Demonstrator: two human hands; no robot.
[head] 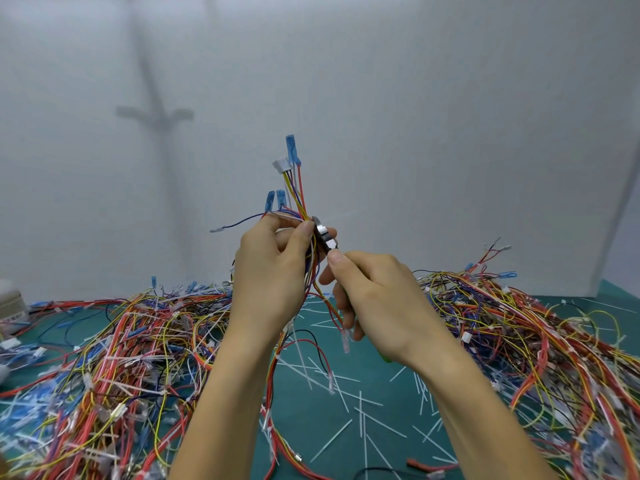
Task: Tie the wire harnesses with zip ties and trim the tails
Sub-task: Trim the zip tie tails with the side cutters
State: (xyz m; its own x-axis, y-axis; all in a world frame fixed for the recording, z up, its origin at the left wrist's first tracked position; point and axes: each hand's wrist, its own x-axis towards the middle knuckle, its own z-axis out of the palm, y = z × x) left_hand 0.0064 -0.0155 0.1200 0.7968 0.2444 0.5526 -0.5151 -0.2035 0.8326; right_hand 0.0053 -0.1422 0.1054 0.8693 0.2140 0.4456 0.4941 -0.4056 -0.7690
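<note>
A plain white backdrop [415,98] is standing behind a dark green work mat [381,393], which is carrying a sprawling left heap of red, yellow and blue wire harnesses [104,358] and a matching right heap [536,341]. Between them, raised above the mat, the left hand [270,268] is gripping a slim multicoloured wire harness with blue terminals and a white plug [298,192], fingers curled round it and thumb pressing its side. The right hand [377,292] is clamping its fingers round small metal-headed cutters [323,237], whose head is touching the harness just beside the left thumb (whether the blades are closed cannot be told). A pale round container [10,306] at the left edge is showing print too blurred to read. The mat is also carrying thin white cut zip-tie tails [332,436], scattered between the heaps.
</note>
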